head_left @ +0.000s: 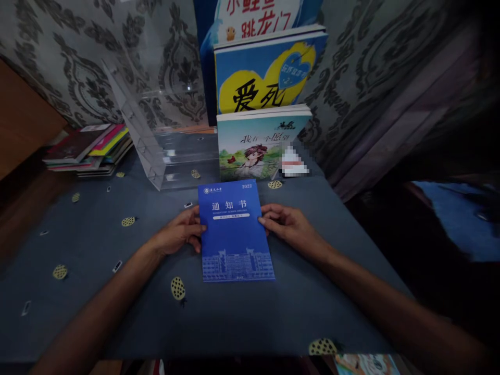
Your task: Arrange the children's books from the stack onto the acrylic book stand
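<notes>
A blue booklet (234,234) marked 2022, with white lettering and a printed building along its bottom, is held just in front of a clear display rack. My left hand (182,229) grips its left edge, thumb on the cover and fingers partly behind. At the opposite edge, my right hand (287,224) pinches it between thumb and fingers. Behind the booklet, a green-covered picture book (261,146) stands on the lowest tier of the rack. Above it are a blue and yellow book (269,70) and a taller blue book (258,15).
The clear acrylic rack (150,151) stands on a dark cloth-covered table (97,219) printed with pineapples. Books lie stacked (89,148) at the back left. Patterned curtain (167,57) hangs behind. Blue fabric (461,219) shows at the right, and a colourful cover (367,364) below the front edge.
</notes>
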`<state>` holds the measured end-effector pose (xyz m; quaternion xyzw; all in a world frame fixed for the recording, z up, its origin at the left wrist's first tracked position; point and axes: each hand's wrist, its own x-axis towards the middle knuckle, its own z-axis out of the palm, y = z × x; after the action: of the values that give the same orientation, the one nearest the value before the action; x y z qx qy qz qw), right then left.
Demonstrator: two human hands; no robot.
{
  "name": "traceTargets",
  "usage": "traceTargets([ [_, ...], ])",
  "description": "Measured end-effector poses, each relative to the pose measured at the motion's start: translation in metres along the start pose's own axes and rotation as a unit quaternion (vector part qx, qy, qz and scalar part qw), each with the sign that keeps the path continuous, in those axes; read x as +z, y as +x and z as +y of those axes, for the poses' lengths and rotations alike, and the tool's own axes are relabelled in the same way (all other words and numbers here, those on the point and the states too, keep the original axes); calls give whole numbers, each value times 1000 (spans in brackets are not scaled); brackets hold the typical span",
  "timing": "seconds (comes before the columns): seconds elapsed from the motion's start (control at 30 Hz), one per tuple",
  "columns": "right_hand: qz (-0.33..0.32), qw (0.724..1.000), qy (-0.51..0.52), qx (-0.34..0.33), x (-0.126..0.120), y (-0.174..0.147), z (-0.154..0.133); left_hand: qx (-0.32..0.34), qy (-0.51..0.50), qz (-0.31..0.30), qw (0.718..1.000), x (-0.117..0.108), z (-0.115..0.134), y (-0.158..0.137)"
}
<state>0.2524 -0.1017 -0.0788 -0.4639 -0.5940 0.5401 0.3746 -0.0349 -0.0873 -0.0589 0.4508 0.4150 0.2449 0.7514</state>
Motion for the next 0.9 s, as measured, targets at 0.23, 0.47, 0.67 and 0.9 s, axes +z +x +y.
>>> traceTargets([
  [0.23, -5, 1000, 27, 9, 0, -1, -5, 16, 5, 6, 1000, 1, -3, 2],
  [0.47, 14, 998, 55, 17, -3, 0, -7, 30, 22, 13, 999, 11, 5, 5],
  [0.67, 18, 995, 100, -15, -9, 2, -8, 49, 43, 22, 998, 20, 17, 11],
  [0.9, 30, 991, 122, -37, -16, 3, -9, 71, 71, 40, 994, 26, 24, 19],
])
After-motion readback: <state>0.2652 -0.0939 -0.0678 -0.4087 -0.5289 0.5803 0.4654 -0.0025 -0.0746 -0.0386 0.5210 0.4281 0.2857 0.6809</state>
